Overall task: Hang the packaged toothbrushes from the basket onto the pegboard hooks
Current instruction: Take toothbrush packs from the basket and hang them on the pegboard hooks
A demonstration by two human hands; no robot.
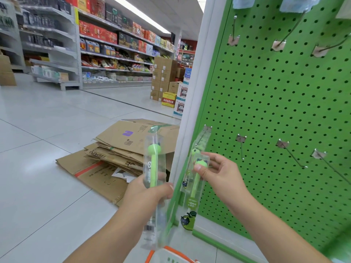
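The left hand (150, 192) is curled round the lower middle of a toothbrush pack (154, 168), a clear sleeve with a green brush inside, held upright in front of the white post (191, 103) at the pegboard's left edge. The pack's barcode end hangs below the fist, and its top stands against the flattened cardboard (121, 149) stacked on the floor (47, 130).

The right hand (218, 173) pinches a second pack (198, 173) near the brush head, thumb in front and fingers behind. This pack tilts slightly, with its top up by the leftmost lower hook (208, 129) on the green pegboard (275, 103); whether its hang tab is on the hook cannot be told. A further pack seems to lie just behind it, but the clear plastic makes this unsure.

To the right, more hooks (292, 154) jut from the board in a lower row, bare, with another row higher up. At the near bottom edge shows the orange and white rim of the basket (171, 253). Far left, stocked shelves (114, 44) line the aisle, with stacked boxes (163, 76) beyond the cardboard.
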